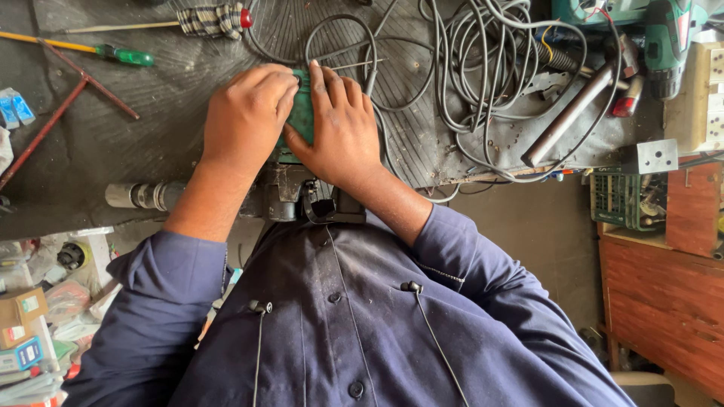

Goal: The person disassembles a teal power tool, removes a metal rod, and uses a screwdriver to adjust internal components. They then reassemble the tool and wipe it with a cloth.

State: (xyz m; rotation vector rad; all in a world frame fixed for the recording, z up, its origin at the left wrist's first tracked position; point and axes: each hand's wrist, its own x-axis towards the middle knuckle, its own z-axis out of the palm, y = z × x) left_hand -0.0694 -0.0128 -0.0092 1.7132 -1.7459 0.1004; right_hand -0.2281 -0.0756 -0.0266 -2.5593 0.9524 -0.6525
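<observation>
Your dark blue shirt [339, 332] fills the lower part of the head view, with two thin earphone cords [260, 339] hanging down its front. Beyond it, both your hands are pressed around a green power tool body [302, 117] that lies on the bench [151, 158] just past the shirt. Your left hand [245, 117] is curled over the tool's left side, fingers bent and gripping it. Your right hand [343, 128] is laid flatter over the tool's right side, fingers stretched forward and touching the green casing; the two hands almost meet over it. Only a narrow strip of green shows between them, and a dark metal part [283, 192] of the tool sticks out toward your chest below the wrists.

Left of the tool, well apart, lie a green-handled screwdriver [113, 53] and a reddish metal rod [45, 128]. Right of the tool sits a tangle of grey cable [483, 68], with a green drill [667, 38] beyond it at the far right. A steel cylinder [143, 194] lies at the bench edge, left of your left forearm.
</observation>
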